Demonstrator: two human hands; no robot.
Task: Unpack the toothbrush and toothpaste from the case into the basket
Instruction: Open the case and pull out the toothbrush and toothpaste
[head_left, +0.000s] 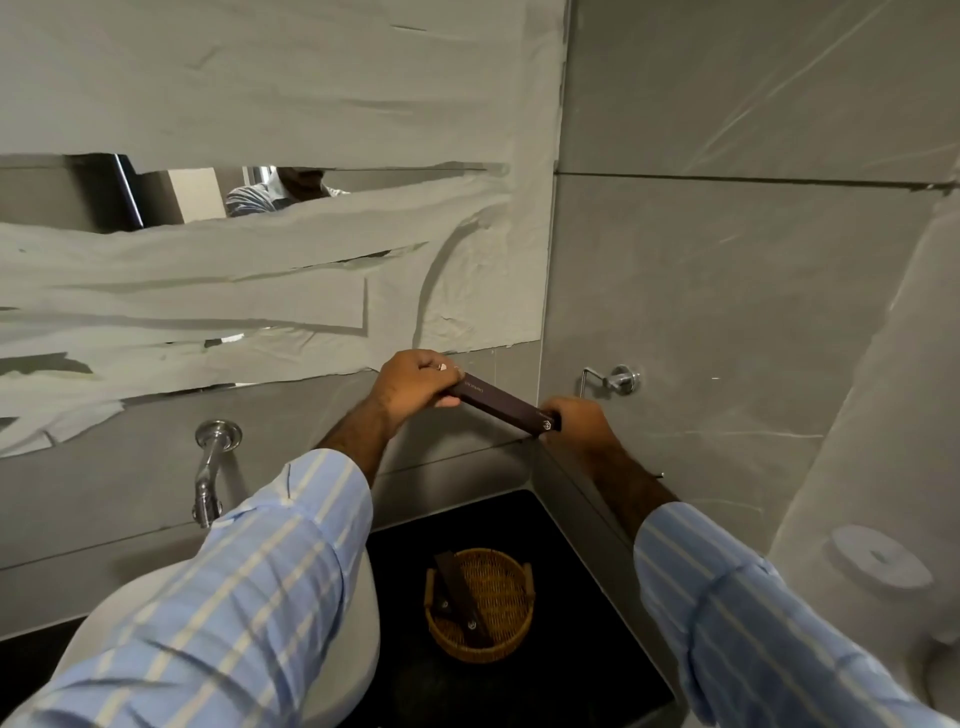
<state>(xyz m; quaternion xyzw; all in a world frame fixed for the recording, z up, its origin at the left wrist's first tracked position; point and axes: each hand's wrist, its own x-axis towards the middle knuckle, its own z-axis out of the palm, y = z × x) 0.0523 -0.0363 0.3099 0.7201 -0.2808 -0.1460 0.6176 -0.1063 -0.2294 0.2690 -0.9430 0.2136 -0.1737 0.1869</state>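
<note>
Striped sleeves (249, 561) reach up. Left hand (415, 382) and right hand (579, 423) each wrap fingers around an end of the dark case (501, 402), unopened. Below, the basket (480, 605) on the desk (571, 649) already holds two dark boxes (457, 597). Toothbrush and toothpaste aren't visible.

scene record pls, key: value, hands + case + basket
left hand: grips upper-left end of case
right hand: grips lower-right end of case
case: long dark box, held tilted, raised above the counter
basket: round wicker, on dark counter, below the hands
basket contents: two dark boxes leaning inside
toothbrush, toothpaste: not visible
</note>
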